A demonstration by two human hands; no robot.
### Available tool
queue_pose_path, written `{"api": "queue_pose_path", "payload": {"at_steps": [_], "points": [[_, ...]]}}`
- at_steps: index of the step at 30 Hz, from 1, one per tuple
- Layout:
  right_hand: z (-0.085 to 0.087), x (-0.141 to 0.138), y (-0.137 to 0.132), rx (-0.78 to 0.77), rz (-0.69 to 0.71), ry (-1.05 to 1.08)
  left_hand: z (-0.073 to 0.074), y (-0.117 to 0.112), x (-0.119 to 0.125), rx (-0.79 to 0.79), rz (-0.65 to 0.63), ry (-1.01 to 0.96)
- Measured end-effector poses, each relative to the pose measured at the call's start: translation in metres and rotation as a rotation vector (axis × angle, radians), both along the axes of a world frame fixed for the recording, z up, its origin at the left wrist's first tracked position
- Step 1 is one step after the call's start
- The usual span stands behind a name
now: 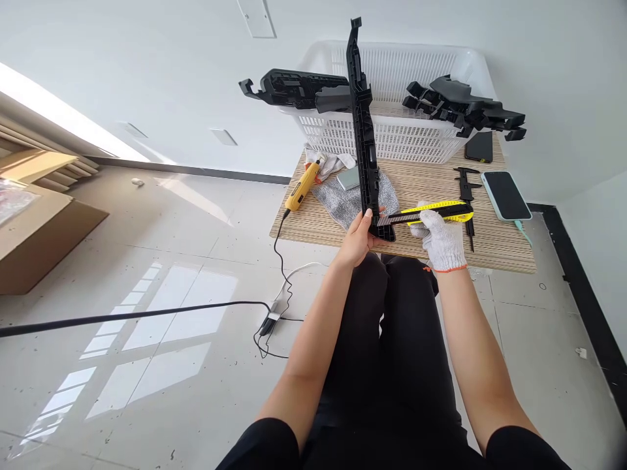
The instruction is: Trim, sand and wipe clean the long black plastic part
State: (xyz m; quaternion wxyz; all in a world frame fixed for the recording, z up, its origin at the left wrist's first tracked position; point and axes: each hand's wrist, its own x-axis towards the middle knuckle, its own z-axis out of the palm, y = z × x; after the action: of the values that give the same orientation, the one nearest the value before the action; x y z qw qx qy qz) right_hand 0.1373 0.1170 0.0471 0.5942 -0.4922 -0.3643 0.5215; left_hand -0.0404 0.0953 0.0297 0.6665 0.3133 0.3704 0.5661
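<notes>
A long black plastic part [365,137] stands nearly upright over the front of the table, its lower end gripped by my bare left hand [358,238]. My right hand [441,238], in a white knit glove with an orange cuff, is closed around a yellow and black utility knife [441,211]. The knife's extended blade [389,220] points left and meets the lower end of the black part beside my left fingers. Whether the edge is cutting in cannot be seen. Behind the part lies a grey cloth [337,199] with a small grey-green block [348,178] on it.
A white plastic basket [318,134] at the back holds black parts [298,90] that overhang its rim. A yellow corded tool [302,187] lies left on the wooden table [499,251]. Black calipers [466,186] and two phones [506,196] lie right. Cables [147,314] cross the floor.
</notes>
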Motion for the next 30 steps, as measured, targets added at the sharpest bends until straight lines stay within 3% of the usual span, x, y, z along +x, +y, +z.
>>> {"api": "queue_pose_path", "payload": {"at_steps": [9,20,30], "points": [[0.0042,-0.0006,0.0002,0.039,-0.008,0.095,0.0023,-0.0009,-0.0018,0.003,-0.067,-0.010],[0.0018,-0.0007,-0.0001,-0.009,-0.018,0.028,0.0062,-0.0013,-0.0008,-0.041,-0.069,-0.010],[-0.0028,0.0006,0.0010,0.057,-0.012,0.068,0.0042,-0.0004,-0.0001,-0.017,-0.068,-0.025]]}}
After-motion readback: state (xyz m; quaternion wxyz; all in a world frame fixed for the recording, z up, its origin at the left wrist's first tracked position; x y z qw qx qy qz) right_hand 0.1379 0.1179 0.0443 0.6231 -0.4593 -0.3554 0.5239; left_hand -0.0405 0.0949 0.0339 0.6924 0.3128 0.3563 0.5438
